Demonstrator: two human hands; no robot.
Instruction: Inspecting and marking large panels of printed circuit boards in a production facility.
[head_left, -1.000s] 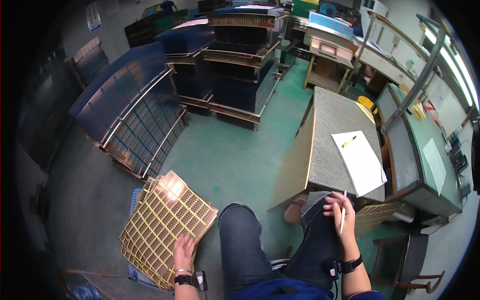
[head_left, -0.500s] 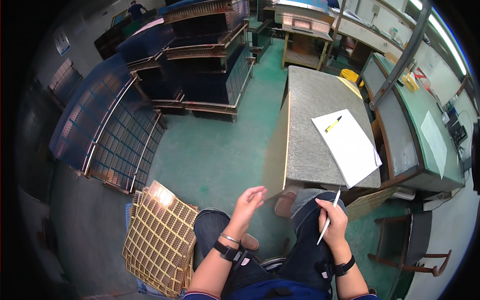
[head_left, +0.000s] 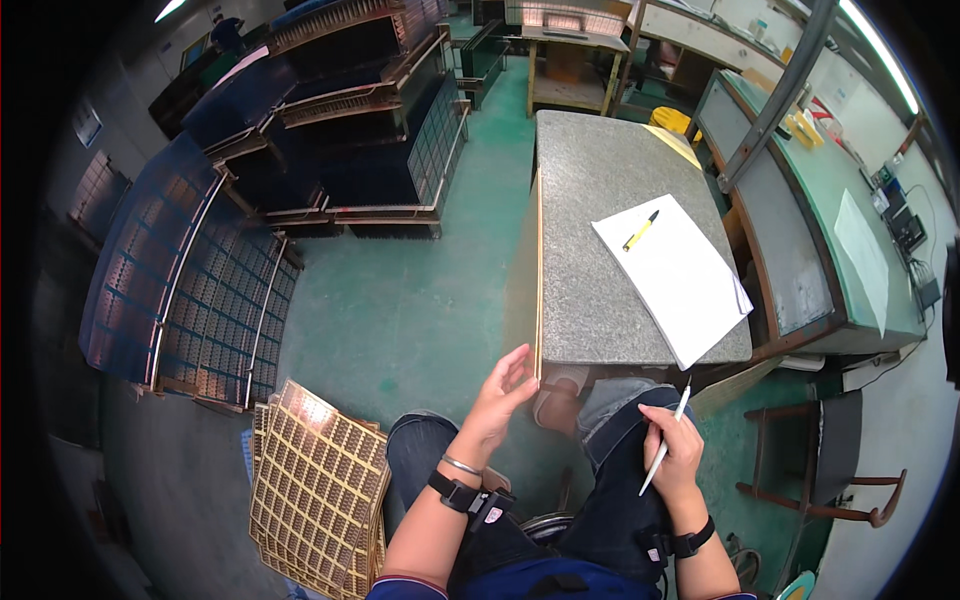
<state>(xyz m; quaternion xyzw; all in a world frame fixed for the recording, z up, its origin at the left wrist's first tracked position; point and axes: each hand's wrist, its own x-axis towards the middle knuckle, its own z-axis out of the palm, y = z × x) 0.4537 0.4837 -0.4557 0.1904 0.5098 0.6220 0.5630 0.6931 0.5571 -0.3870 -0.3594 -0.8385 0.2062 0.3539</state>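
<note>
My left hand [head_left: 492, 402] is at the near end of a thin tan panel [head_left: 522, 270] standing upright along the left side of the grey-topped table [head_left: 590, 290]. Its fingers are apart, with a gap between thumb and fingers; the fingertips meet the panel's edge in view, but a firm grip does not show. Over my right thigh, my right hand [head_left: 675, 450] is closed round a slim white pen [head_left: 653, 470], tilted with one tip up toward the table. White paper sheets [head_left: 675, 280] lie on the table, and a yellow and black pen [head_left: 640, 231] rests on them.
A stack of gold gridded panels [head_left: 320, 480] lies low at my left. Beyond it stand racks [head_left: 215, 310] loaded with dark panels. To the right are a green-topped workbench [head_left: 800, 190] and a chair [head_left: 835, 450]. A person [head_left: 227, 35] is far back at the left.
My left hand has moved right to the upright panel's near edge. My right hand still holds the white pen. The view has shifted, so the table sits further left and higher.
</note>
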